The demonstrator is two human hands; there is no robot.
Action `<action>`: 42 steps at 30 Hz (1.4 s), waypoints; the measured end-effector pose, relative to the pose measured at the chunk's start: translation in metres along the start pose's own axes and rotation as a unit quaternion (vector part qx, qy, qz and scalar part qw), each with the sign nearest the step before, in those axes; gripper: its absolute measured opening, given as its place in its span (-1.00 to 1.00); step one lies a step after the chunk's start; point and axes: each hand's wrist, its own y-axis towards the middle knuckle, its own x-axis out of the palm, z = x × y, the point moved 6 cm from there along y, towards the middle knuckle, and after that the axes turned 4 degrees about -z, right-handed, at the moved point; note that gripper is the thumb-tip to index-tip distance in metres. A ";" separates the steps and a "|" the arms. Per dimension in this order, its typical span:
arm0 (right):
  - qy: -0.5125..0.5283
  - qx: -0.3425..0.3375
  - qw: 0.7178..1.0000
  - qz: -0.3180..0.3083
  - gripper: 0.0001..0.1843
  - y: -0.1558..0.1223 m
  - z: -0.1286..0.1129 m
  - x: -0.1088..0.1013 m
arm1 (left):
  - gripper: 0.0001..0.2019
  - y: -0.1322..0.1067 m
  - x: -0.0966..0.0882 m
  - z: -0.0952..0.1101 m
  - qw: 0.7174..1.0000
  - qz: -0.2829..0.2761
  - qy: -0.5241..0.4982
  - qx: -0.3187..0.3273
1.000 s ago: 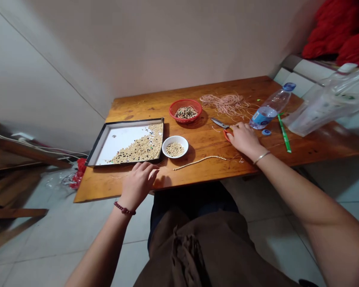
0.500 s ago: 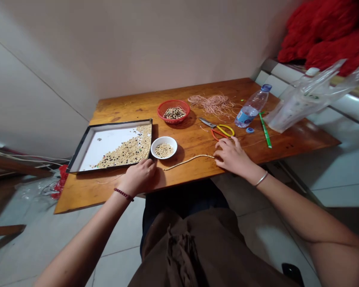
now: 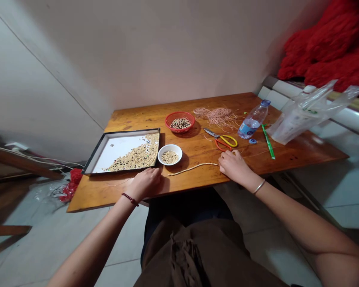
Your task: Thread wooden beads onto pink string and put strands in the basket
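at left, the shallow black-edged tray [image 3: 113, 148] holds a wide spread of loose beads [image 3: 134, 158], mostly cream with dark ones mixed in; these are unstrung, so plenty looks left. pale thread [image 3: 121, 183] lies on the table [image 3: 179, 185] in front of the tray, running toward the left hand [image 3: 146, 180]. left fingers are curled in, tips tucked away; can't tell if they grip the thread. just past it, the white bowl [image 3: 170, 147] has more loose cream beads, also unstrung. behind that, the red basket [image 3: 179, 114] has cream and dark beads plus some thread; can't tell if those are strung.

bead strand [image 3: 192, 167] lies in a gentle curve on the table near the front edge, between the hands. beads sit in one continuous row, so this length looks strung; whether its ends are tied, can't tell. behind it, a tangle of pink thread [image 3: 215, 115] looks bare of beads. scissors [image 3: 224, 142] lie on the table, handles spread, not in hand. right hand [image 3: 233, 165] is at the strand's right end, fingers bunched narrow; can't tell if they pinch it. further right, the bottle [image 3: 253, 122] stands apart from the strand.
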 end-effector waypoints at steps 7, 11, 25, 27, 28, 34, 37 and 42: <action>0.373 0.109 0.913 -0.121 -0.95 0.011 0.025 0.025 | -0.86 -0.003 -0.007 -0.002 0.990 -0.016 -0.120 -0.070; 0.560 0.123 0.799 -0.182 -0.84 0.016 0.027 0.033 | -0.91 -0.007 -0.014 -0.002 0.972 -0.027 -0.221 -0.081; 0.836 0.099 0.525 -0.126 -0.75 0.067 0.013 -0.014 | -0.74 0.048 -0.063 0.005 0.703 0.053 -0.698 -0.128; 0.849 0.079 0.516 -0.086 -0.71 0.086 0.011 -0.027 | -0.74 0.071 -0.071 -0.003 0.684 0.095 -0.714 -0.118; 0.851 0.071 0.516 -0.062 -0.70 0.096 0.011 -0.033 | -0.72 0.083 -0.073 -0.007 0.674 0.109 -0.723 -0.104; 0.838 0.076 0.540 0.028 -0.62 0.152 0.016 -0.033 | -0.61 0.142 -0.064 -0.036 0.714 0.165 -0.678 -0.061; 0.815 0.099 0.567 0.062 -0.64 0.166 0.016 -0.017 | -0.71 0.143 -0.059 -0.044 0.794 0.204 -0.570 -0.056; 0.782 0.082 0.614 0.074 -0.67 0.172 0.004 0.004 | -0.78 0.133 -0.053 -0.038 0.890 0.201 -0.408 -0.038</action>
